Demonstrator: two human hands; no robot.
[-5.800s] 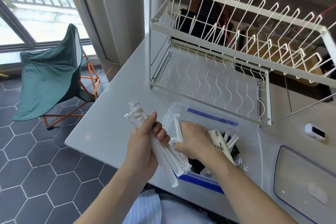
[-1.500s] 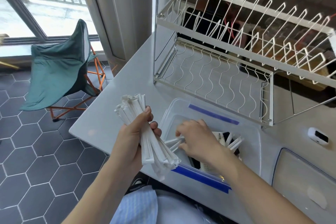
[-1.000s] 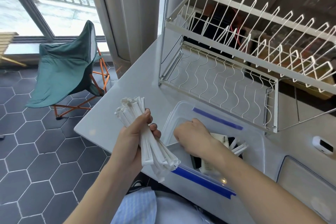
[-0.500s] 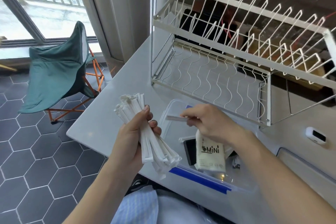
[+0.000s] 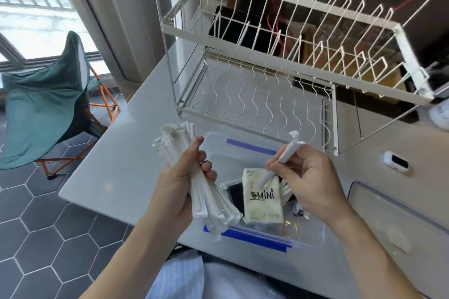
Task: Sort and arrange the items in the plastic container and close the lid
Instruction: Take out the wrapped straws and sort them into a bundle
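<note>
A clear plastic container point(image 5: 313, 238) with blue clips stands at the counter's front edge. Inside it lie a cream tissue packet point(image 5: 263, 204) marked MINI, a black flat item point(image 5: 237, 195) and a few more white wrapped sticks point(image 5: 285, 192). My left hand point(image 5: 177, 192) grips a thick bundle of white paper-wrapped straws point(image 5: 179, 153) just left of the container. My right hand point(image 5: 308, 177) pinches a single wrapped straw point(image 5: 284, 155) above the container, its top end tilted up and to the right. The container's clear lid point(image 5: 398, 228) lies on the counter to the right.
A white two-tier wire dish rack point(image 5: 267, 94) stands right behind the container. A small white device point(image 5: 396, 161) sits on the grey counter point(image 5: 116, 172) at the right. A green folding chair point(image 5: 46, 109) stands on the tiled floor to the left.
My right hand rose out of the container with one wrapped straw and turned it more upright. The tissue packet now lies uncovered. My left hand kept holding the bundle.
</note>
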